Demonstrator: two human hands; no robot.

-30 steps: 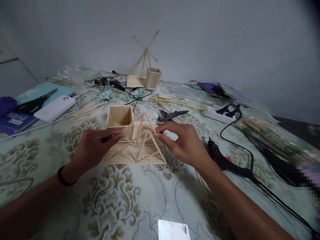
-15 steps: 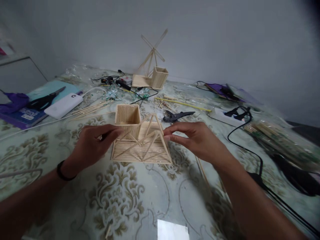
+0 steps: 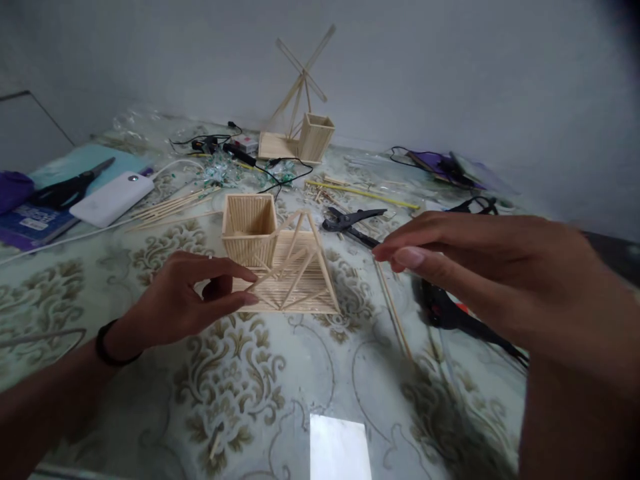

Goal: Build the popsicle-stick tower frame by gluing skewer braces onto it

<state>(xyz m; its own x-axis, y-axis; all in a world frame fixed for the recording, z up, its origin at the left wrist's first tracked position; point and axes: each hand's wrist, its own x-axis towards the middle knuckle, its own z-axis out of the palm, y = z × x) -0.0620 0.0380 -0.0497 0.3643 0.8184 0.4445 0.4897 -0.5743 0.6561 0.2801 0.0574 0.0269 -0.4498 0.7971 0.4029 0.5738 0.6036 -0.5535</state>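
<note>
One stick frame (image 3: 329, 280) stands right of the box (image 3: 249, 250), on the base (image 3: 299, 241). Nearer you than the box, your left hand (image 3: 187, 293) has thumb and forefinger parted at the base's edge; well right of the box, your right hand (image 3: 505, 273) has fingertips close together, any hold impossible to tell.

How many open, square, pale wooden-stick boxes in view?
2: the near box beyond the left hand, the far box by the grey wall, beside a wooden windmill model.
</note>
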